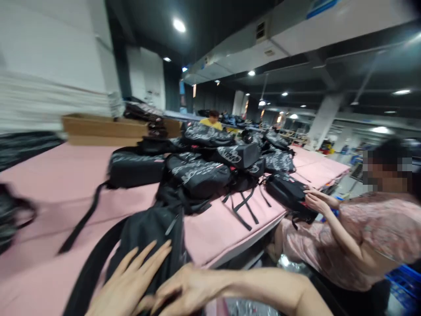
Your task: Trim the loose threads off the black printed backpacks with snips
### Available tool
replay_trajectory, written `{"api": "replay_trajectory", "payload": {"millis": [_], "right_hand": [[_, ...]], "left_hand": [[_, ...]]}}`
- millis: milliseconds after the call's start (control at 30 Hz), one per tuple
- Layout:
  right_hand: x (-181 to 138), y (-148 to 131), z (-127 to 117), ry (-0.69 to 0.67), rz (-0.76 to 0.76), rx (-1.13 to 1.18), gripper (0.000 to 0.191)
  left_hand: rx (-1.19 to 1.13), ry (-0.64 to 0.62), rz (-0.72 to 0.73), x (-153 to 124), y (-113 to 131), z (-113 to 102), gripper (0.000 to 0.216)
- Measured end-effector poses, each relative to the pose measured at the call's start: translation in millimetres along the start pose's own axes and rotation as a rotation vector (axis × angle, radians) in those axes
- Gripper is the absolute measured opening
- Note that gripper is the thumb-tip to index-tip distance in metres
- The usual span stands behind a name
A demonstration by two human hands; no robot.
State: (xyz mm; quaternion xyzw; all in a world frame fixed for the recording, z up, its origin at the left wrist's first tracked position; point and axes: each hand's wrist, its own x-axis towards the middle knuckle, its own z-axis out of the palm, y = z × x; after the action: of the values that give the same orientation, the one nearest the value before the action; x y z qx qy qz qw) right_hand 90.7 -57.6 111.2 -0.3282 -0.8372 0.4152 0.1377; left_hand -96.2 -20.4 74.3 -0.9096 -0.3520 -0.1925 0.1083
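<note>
while the left hand [131,276] lies flat on the near black bag [144,228], fingers stretched out and slightly spread, the right hand [189,287] bends in just beside it with its fingers curled near the bag's lower edge. whether those fingers grip part of it or only press there, i cannot tell, since they are blurred and cover what lies beneath. the bag rests on the pink table [204,237], close in front of the camera, with a wide black strap [90,267] lying loose along its left side and a short grey strip [173,224] showing on its upper face.

judging by this, the handling of this 1 bag looks under way rather than finished, as 2 hands are on it. beyond it, a heap of dark bags [200,175], several with pale printed patterns, covers the middle of the table, some straps hanging loose. nothing visible marks which of these are done and which are waiting, so how much is left cannot be judged, and where they overlap i cannot count them. to the right, a co-worker [384,228] has hands [320,199] on another bag [286,188] at the table's edge, so that piece also seems in progress.
</note>
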Motion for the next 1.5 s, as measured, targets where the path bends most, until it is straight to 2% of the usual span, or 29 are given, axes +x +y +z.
{"api": "replay_trajectory", "payload": {"millis": [100,200,333,400,467,533,633,767,900,1033,1200,1333,1500], "right_hand": [[-18.5,-14.6,-5.8,0.055,-0.076,0.058,0.023],[-27.1,-17.6,-19.0,0.056,-0.100,0.085,0.025],[-35.3,-16.2,-21.5,0.011,-0.086,-0.026,0.029],[-41.5,-15.5,-13.6,0.037,-0.145,-0.144,0.023],[-47.9,-12.4,-2.1,0.089,-0.224,-0.287,0.013],[-53.7,-7.0,10.4,0.144,-0.326,-0.460,0.013],[-59.4,1.0,25.8,0.250,-0.497,-0.680,0.021],[-59.2,4.4,36.0,0.351,-0.622,-0.773,0.023],[-54.8,2.1,38.5,0.336,-0.645,-0.783,0.021],[-51.2,0.5,39.0,0.300,-0.631,-0.774,0.021],[-49.0,3.0,39.7,0.274,-0.627,-0.779,0.023],[-49.1,6.6,41.3,0.292,-0.618,-0.777,0.022],[-50.1,7.8,42.2,0.298,-0.609,-0.766,0.021]], "left_hand": [[-0.189,-0.026,0.007,-9.8,9.9,-30.8,0.038],[-0.405,-0.082,-0.082,-31.1,21.1,-48.7,0.019],[-0.482,-0.109,-0.150,-53.2,48.2,-62.9,0.039],[-0.438,-0.056,-0.209,-60.3,62.8,-64.6,0.034],[-0.370,0.043,-0.272,-67.1,76.4,-62.6,0.020],[-0.309,0.134,-0.319,-75.1,87.7,-58.5,0.004],[-0.260,0.238,-0.290,-87.6,97.2,-50.6,0.011],[-0.286,0.232,-0.158,-96.1,91.2,-44.2,0.016],[-0.353,0.143,-0.034,-95.0,75.4,-50.6,0.019],[-0.391,0.070,0.028,-96.1,65.7,-59.7,0.023],[-0.411,0.119,0.026,-100.9,64.2,-58.9,0.023],[-0.381,0.151,-0.036,-104.0,70.1,-55.4,0.024],[-0.362,0.111,-0.143,-106.3,79.8,-53.0,0.022]]}}
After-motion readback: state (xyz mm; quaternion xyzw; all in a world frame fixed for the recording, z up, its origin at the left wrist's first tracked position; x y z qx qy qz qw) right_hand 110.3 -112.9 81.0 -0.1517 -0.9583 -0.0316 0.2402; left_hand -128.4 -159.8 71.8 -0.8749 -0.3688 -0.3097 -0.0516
